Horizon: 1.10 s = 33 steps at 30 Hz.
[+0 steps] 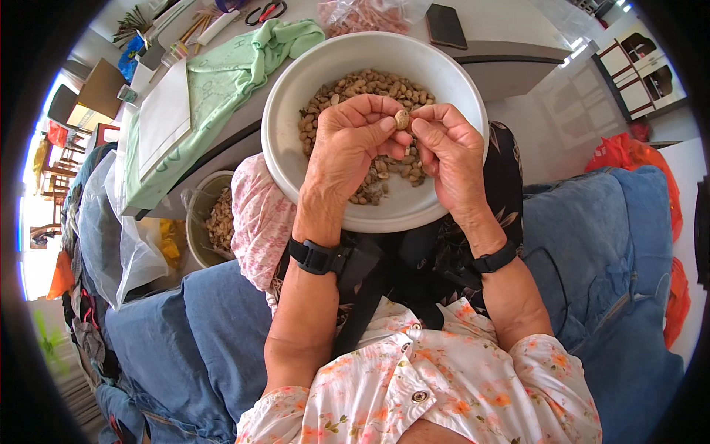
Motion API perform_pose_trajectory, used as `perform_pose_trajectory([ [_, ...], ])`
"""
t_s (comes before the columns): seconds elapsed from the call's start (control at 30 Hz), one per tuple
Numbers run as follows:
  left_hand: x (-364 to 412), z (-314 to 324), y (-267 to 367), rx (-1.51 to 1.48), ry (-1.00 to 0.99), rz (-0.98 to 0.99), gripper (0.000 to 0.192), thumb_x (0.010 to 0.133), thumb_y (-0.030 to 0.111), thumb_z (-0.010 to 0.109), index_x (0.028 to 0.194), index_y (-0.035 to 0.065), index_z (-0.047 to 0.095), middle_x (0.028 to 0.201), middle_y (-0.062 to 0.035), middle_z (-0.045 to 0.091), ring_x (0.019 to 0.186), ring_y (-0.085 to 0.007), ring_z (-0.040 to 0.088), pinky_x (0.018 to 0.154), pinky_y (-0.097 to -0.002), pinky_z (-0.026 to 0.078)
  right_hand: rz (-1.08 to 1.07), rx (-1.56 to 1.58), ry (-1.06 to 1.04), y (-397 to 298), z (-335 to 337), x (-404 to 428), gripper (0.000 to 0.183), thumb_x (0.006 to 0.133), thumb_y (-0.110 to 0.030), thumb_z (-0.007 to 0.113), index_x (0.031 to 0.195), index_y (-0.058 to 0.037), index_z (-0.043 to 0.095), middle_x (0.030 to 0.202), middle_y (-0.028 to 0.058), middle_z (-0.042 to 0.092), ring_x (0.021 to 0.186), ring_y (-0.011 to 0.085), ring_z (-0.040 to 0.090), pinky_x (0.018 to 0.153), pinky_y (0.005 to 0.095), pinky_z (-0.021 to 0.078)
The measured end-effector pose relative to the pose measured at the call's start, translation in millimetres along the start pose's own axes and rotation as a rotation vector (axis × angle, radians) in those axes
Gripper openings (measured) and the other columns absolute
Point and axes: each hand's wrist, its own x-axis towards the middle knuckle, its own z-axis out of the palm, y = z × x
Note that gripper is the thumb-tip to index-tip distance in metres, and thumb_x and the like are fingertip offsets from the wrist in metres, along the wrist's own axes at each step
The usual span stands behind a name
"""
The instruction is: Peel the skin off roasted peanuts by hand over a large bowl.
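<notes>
An unshelled peanut (401,119) is pinched between the thumb and forefinger of my left hand (352,133). From the other side, the thumb and forefinger of my right hand (454,147) close on its right edge. Both hands are over a wide white plastic basin (327,53), which rests at my lap against the table edge. Beneath them, many peanuts in their shells (377,83) cover much of the basin's floor, with small dark bits among them. My curled lower fingers are partly hidden, so what they may hold is unclear.
A clear bag of pinkish kernels (363,16) and a dark phone (446,26) lie beyond the basin. Left on the table are a green cloth (238,66), a white board (165,119) and red-and-black scissors (267,12). Below stands a bucket of shells (219,219). Blue denim (577,222) covers the seat.
</notes>
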Motion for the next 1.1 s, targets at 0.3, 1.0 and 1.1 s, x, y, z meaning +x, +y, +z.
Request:
perform_pose_trajectory([
  [0.3, -1.4, 0.9, -1.6, 0.038, 0.012, -0.006, 0.015, 0.087, -0.001, 0.056, 0.1, -0.0061, 0.06, 0.084, -0.0104, 0.064, 0.07, -0.0151, 0.063, 0.06, -0.024, 0.053, -0.061, -0.105, 0.019, -2.6, 4.5, -4.3, 0.008, 0.086, -0.004, 0.061, 0.093, -0.0011, 0.057, 0.073, 0.0011, 0.061, 0.057, 0.0023, 0.048, 0.05, 0.0164, 0.0387],
  [1.0, -4.6, 7.6, -1.3, 0.296, 0.079, 0.1, 0.016, 0.083, -0.004, 0.059, 0.098, -0.0085, 0.062, 0.08, -0.0115, 0.065, 0.066, -0.0148, 0.062, 0.059, -0.0249, 0.054, -0.047, -0.111, -0.008, 0.4, 3.0, -4.0, 0.018, 0.086, -0.012, 0.064, 0.098, 0.0005, 0.059, 0.07, 0.0, 0.059, 0.057, 0.0034, 0.046, 0.05, 0.0156, 0.038],
  [1.1, -4.9, 8.8, -1.7, 0.333, 0.093, 0.108, 0.016, 0.082, -0.005, 0.057, 0.097, -0.0084, 0.062, 0.078, -0.01, 0.064, 0.064, -0.0133, 0.06, 0.058, -0.0237, 0.051, 0.043, -0.136, -0.093, -3.5, 1.2, -3.7, 0.025, 0.086, -0.013, 0.065, 0.106, 0.0022, 0.06, 0.071, 0.0012, 0.06, 0.058, 0.0036, 0.047, 0.051, 0.0154, 0.0383],
])
